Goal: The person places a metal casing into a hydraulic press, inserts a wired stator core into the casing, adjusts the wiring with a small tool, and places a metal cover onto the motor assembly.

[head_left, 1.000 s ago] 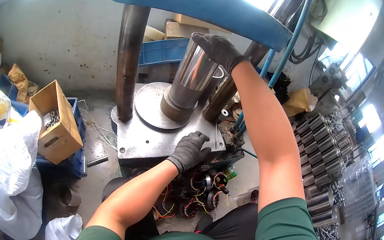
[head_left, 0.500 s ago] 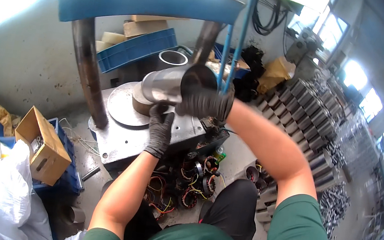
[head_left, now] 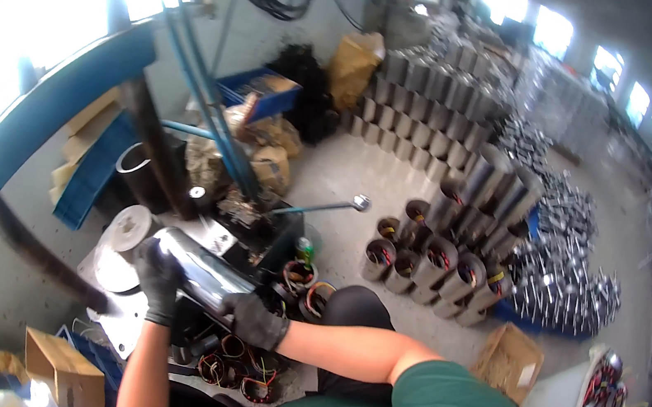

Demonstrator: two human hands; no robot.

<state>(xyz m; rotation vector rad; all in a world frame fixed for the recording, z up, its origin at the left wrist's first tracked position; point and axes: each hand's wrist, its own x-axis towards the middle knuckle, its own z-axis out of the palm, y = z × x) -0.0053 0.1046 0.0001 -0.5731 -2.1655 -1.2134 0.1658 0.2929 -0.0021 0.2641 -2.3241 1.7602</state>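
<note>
Half a second ago the shiny steel cylinder (head_left: 200,269) was held up against the press column, the right hand (head_left: 258,320) wrapped over its top and the left hand (head_left: 159,280) underneath. Now it has come away from the column and lies tilted almost flat, low over the press plate (head_left: 128,317), and the view has swung right to take in the floor full of stacked motor housings (head_left: 452,254). A second ago the same hands were apart, one high on the column and one on the plate, so the cylinder looks to have been pulled free of the press and is now being carried — a judgement from its new angle only.

Both hands wear dark gloves and both are closed on the cylinder. The left grip clasps the upper left end, fingers curled over the rim; the right grip clamps the lower right end, knuckles toward the camera. The cylinder spans the gap between them, its polished wall bare in the middle.

Just below the hands lie wound stator coils (head_left: 237,358) with coloured leads. A cardboard box (head_left: 65,371) sits at the lower left, the blue press frame (head_left: 48,106) arcs above, and a long-handled lever (head_left: 326,203) lies beyond the cylinder
</note>
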